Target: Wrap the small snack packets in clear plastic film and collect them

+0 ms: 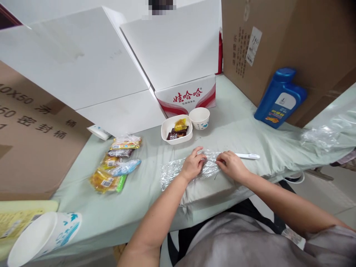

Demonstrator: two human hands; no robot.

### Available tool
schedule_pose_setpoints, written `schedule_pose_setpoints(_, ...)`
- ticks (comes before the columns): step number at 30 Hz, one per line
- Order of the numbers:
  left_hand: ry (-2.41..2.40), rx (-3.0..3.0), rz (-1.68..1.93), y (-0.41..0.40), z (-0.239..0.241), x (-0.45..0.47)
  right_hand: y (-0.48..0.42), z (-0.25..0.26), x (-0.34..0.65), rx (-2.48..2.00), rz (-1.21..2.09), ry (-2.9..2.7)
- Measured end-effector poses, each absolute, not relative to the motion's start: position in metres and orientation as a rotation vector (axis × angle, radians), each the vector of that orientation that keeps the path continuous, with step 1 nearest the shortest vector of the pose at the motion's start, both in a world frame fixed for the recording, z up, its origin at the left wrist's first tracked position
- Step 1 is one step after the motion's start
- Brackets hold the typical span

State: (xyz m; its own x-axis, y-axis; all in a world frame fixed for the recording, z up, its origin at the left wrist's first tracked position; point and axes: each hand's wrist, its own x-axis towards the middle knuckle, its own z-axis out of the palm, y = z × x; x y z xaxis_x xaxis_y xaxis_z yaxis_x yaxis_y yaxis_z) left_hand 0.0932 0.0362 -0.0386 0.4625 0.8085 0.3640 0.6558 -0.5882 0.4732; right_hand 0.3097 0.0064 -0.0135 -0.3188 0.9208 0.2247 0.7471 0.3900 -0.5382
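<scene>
A strip of clear, crinkled plastic wrap [172,171] lies flat near the table's front edge. My left hand [193,164] is closed on its middle part, thumb and fingers pinched together. Just to the right, my right hand [231,165] pinches the same wrap near its right end. A narrow gap separates the two hands. Beside my right hand lies a slim white plastic tool [249,156], its other end hidden behind the fingers. Beyond the hands stands a white bowl [164,134] holding dark and yellow wrapped snacks [180,125], next to a paper cup [199,119].
Several packaged snacks [111,168] lie at the left. A large paper cup [66,231] stands at the front left corner. White boxes [172,48] line the back. A blue bottle [280,100] stands at the right before a brown carton [292,40], with loose clear plastic [328,131] nearby.
</scene>
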Motion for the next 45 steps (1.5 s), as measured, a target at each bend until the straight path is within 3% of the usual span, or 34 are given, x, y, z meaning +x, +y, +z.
schedule_pose_setpoints(7,1.128,2.455,0.864,0.040,-0.041,0.093,0.015,-0.014,0.312,-1.469,0.621,-1.915)
schedule_pose_setpoints(15,1.110,2.360,0.925,0.038,-0.039,0.091,0.026,-0.014,0.303,-1.360,0.416,-2.154)
schedule_pose_setpoints(21,1.128,2.413,0.819,0.038,-0.035,0.091,0.028,-0.008,0.298,-1.292,0.532,-2.048)
schedule_pose_setpoints(27,1.189,2.394,0.785,0.037,-0.033,0.092,0.038,-0.013,0.298,-1.576,0.214,-2.251)
schedule_pose_setpoints(33,1.138,2.441,0.767,0.037,-0.031,0.091,0.035,-0.009,0.294,-1.267,0.219,-2.181)
schedule_pose_setpoints(39,1.048,2.429,0.844,0.040,-0.035,0.091,0.036,-0.006,0.296,-1.194,0.381,-2.057)
schedule_pose_setpoints(45,1.032,2.403,0.858,0.040,-0.036,0.090,0.034,-0.007,0.295,-1.420,0.924,-1.896)
